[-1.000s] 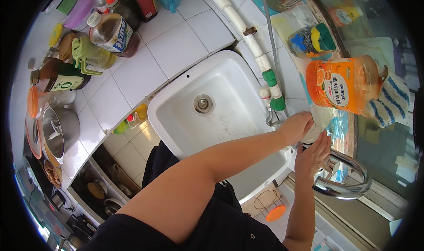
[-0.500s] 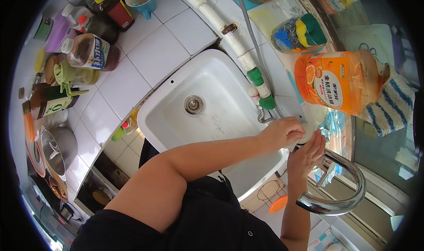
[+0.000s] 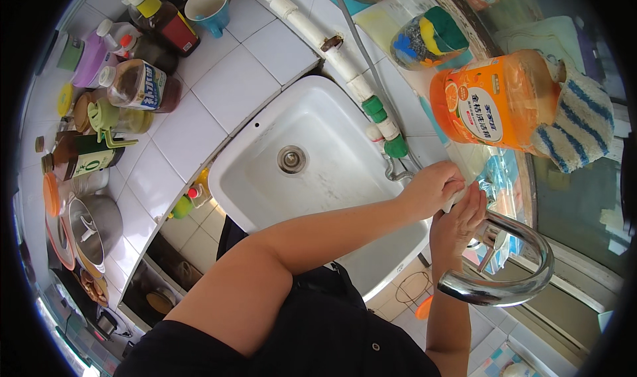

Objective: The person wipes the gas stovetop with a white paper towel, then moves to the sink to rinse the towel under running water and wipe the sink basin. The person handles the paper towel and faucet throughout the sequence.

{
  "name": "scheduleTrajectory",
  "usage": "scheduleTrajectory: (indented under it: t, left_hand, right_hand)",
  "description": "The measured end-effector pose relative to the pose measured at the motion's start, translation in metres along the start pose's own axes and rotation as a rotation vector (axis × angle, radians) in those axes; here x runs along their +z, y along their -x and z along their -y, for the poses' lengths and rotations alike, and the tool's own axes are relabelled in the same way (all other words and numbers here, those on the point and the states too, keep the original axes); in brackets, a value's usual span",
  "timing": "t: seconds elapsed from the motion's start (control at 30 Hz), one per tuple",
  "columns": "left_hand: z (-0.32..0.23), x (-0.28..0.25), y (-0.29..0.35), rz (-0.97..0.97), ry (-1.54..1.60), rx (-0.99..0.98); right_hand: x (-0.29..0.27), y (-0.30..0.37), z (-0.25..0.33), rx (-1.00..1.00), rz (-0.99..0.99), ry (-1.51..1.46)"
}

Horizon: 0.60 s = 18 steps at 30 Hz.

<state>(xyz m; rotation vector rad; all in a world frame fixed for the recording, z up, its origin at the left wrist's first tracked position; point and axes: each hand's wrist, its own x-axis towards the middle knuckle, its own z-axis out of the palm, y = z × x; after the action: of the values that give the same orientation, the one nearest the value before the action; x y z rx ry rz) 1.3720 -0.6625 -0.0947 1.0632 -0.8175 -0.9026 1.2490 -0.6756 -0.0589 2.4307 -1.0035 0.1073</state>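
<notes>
White piece of material [image 3: 452, 202] sits between your two hands at the faucet end of the sink [image 3: 325, 125], pinched in the curled fingers of your left hand [image 3: 432, 188], while your right hand [image 3: 458, 226] lies right beside it, fingers together and bent, though I cannot tell whether they grip it too. Just beside your right hand curves the chrome faucet [image 3: 499, 298]; past your fingertips you have an orange jug [image 3: 479, 105] with a striped cloth [image 3: 578, 126] draped at its neck end.

Black short-sleeved top [image 3: 312, 334] with a small, round, metallic stud [image 3: 375, 346].
</notes>
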Motion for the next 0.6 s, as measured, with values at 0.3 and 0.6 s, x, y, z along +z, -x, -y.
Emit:
scheduleTrajectory:
  t: [0.3, 0.6]
  left_hand:
    - [0.011, -0.009, 0.021, 0.032, -0.059, -0.018]
    - [0.044, -0.007, -0.002, -0.035, -0.126, 0.067]
  right_hand:
    - [0.005, 0.003, -0.004, -0.03, -0.028, 0.075]
    - [-0.002, -0.001, 0.002, 0.005, 0.023, -0.009]
